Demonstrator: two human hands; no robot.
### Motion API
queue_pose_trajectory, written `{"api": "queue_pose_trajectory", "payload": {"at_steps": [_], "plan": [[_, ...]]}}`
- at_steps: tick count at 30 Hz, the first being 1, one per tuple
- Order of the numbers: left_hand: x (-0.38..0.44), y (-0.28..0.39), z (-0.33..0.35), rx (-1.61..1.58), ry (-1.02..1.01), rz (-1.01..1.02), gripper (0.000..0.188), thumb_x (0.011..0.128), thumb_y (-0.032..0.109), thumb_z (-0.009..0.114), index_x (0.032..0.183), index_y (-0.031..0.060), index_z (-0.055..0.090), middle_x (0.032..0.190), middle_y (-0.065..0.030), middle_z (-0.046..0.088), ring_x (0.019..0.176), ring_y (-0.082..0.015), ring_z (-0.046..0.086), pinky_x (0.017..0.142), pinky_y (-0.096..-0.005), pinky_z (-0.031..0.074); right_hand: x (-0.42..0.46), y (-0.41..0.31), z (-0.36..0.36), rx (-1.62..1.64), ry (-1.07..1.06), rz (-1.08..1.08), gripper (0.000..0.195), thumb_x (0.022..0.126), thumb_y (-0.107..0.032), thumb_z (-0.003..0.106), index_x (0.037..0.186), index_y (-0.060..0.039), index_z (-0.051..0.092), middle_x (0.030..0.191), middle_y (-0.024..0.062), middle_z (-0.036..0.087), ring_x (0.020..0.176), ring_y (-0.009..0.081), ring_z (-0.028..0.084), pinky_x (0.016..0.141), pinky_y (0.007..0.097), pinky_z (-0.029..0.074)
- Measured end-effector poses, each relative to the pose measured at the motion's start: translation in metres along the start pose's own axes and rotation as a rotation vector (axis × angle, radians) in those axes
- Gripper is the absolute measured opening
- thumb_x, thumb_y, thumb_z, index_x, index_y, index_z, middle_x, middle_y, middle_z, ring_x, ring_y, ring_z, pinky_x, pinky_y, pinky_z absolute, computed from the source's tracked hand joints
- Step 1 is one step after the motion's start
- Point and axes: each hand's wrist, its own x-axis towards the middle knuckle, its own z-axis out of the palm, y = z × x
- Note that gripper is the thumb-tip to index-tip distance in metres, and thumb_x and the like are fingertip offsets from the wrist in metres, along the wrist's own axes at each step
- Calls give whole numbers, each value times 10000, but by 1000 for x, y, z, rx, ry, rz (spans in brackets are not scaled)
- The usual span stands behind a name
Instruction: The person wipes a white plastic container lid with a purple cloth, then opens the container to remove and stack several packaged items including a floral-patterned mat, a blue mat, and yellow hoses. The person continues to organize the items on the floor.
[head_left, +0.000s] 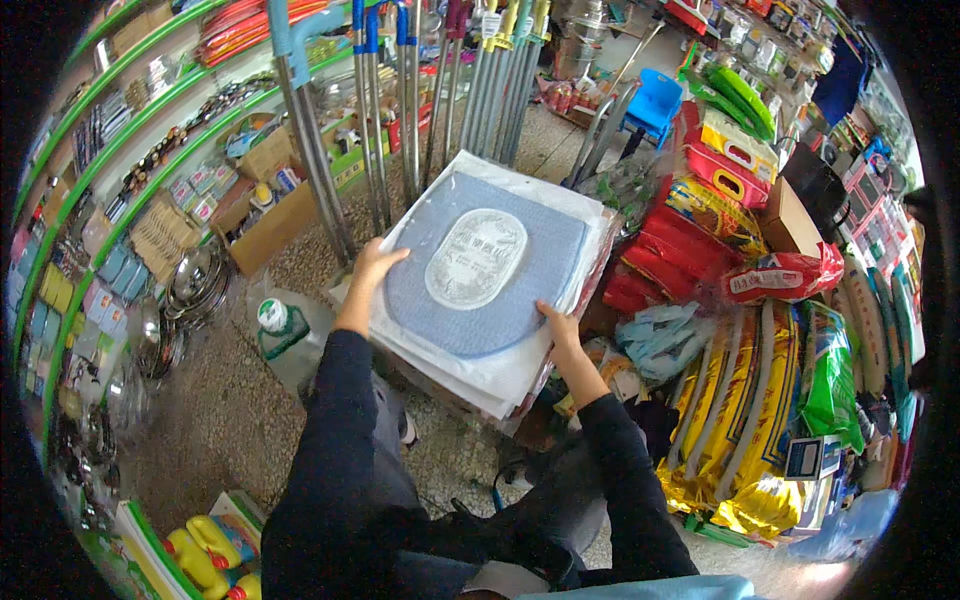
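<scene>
A flat pack (555, 345) tops a pile with several white edges, tilted in front of me. It shows a blue fabric pad (420, 307), rounded at one end, with a pale oval label (477, 259) that bears writing. My left hand (375, 266) grips the left edge, thumb on top and fingers out of sight underneath. At the lower right edge my right hand (562, 330) holds on, its thumb over the pad's rim. What supports the pile from below is mostly hidden.
Metal poles (315, 165) with coloured ends stand behind the pile. A white bottle (274, 319) with green contents is on the speckled floor at left, near green-edged shelves (112, 247). Yellow-gold packages (739, 405) and red packages (667, 244) crowd the right. A blue plastic chair (654, 103) stands farther back.
</scene>
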Motion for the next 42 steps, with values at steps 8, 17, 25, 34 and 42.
{"api": "queue_pose_trajectory", "payload": {"at_steps": [8,17,25,34,42], "plan": [[-30,4,-23,184,281,43,703,820,472,622,1313,7,432,1230,-236,534,1152,-380,496,980,-445,369,-24,5,29,255,36,-7,534,753,-125,728,1182,60,471,1101,145,591,940,288,583,800,417,484],[-201,65,19,-782,332,-437,724,863,273,566,1448,52,200,1466,-111,282,1319,-265,311,1085,-411,243,-27,31,29,232,104,-56,564,741,-97,723,1221,4,446,1123,140,581,967,273,570,826,404,471],[-211,42,26,-1075,113,-678,531,916,344,481,1349,55,374,1381,-98,406,1258,-288,385,1044,-464,307,-64,-3,39,103,43,115,563,724,-192,726,1168,53,481,1064,168,589,920,283,594,737,475,497],[-239,79,39,-542,522,-47,789,875,337,549,1450,-16,140,1500,-184,168,1347,-316,258,1099,-444,217,-65,28,-19,-350,72,-588,818,807,-329,644,1381,90,239,1407,264,312,1326,363,291,1104,395,238],[-337,169,145,-97,-310,1353,745,874,547,411,1399,28,312,1505,-171,213,1407,-336,148,1134,-477,53,-211,53,20,1121,-479,-1522,690,950,-536,325,1438,-51,266,1514,91,222,1402,215,175,1144,329,101]]}}
